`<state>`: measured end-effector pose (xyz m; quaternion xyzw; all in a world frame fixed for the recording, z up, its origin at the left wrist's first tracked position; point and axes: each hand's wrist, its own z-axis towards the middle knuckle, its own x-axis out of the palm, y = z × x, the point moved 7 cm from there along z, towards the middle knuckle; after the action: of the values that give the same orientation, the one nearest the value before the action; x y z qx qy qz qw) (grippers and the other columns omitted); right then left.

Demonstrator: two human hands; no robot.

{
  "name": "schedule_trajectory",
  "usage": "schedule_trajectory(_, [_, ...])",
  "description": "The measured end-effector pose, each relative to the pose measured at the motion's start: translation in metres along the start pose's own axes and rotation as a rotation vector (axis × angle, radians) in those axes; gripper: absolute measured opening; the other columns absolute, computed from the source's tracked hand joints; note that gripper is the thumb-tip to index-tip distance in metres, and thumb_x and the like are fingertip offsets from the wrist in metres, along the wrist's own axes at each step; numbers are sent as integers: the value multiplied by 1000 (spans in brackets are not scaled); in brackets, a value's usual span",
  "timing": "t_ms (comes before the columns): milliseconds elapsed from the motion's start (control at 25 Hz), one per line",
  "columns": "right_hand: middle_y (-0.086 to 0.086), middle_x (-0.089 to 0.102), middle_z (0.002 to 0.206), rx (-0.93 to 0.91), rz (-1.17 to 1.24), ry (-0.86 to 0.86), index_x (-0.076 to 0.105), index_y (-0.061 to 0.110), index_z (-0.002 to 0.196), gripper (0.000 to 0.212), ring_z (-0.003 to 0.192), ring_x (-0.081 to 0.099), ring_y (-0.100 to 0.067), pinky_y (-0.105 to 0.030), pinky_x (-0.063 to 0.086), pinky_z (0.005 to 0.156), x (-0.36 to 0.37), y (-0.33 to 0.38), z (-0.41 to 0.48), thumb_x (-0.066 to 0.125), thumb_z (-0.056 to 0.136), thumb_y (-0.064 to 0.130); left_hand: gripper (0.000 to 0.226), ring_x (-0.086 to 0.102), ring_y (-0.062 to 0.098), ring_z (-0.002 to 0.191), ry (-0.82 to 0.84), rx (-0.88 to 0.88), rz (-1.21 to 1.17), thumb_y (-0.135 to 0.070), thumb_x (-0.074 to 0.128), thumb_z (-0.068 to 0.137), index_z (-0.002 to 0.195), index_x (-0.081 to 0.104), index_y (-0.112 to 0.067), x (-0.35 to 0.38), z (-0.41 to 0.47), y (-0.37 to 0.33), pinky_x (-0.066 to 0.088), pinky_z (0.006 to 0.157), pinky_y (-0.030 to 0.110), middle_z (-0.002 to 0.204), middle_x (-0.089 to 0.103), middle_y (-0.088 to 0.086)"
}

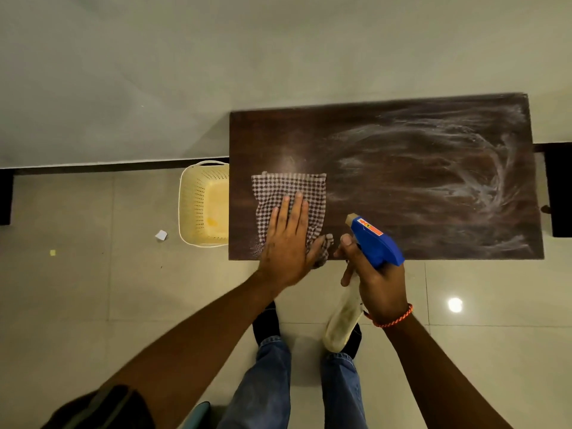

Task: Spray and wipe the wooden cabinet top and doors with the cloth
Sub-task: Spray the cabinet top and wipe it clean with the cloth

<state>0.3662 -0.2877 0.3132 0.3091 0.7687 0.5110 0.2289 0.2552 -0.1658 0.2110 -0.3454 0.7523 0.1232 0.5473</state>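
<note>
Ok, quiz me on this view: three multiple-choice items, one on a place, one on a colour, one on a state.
1. Where does the basket stand?
A. On the floor at the cabinet's left end
B. On the cabinet top
C. Behind the person

2. What colour is the spray bottle's head?
A. Green
B. Blue
C. Black

3. What is the left hand doing?
A. Hanging free
B. Gripping the bottle
C. Lying flat on the cloth

Answers:
1 A: the basket sits on the tiles against the left edge of the cabinet top.
2 B: the spray bottle in the right hand has a blue head.
3 C: the left hand presses open fingers on the checked cloth.
</note>
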Motion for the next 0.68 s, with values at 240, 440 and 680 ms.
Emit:
schedule_trajectory(240, [-6,66,71,12,26,55,73,40,96,26,50,59,-30,-41,51,48,1,-4,4,66,92,16,86,-8,28,158,-32,53,94,-66,18,101,163,-1,-10,-38,76,40,5,128,49,171,-7,10])
schedule_trajectory(440, [-20,55,57,-8,-5,166,71,17,107,18,44,52,-36,-43,49,46,21,2,47,71,90,21,87,-7,30,158,-65,-100,-11,-67,19,100,163,3,-9,-31,23,68,7,128,51,172,-3,10])
schedule_trajectory(680, [-11,56,52,1,-15,207,68,5,92,13,42,52,-28,-48,51,51,9,3,12,69,91,17,87,-13,29,157,-7,-71,-32,-70,8,99,163,-1,-11,1,-19,13,4,127,53,171,-10,7])
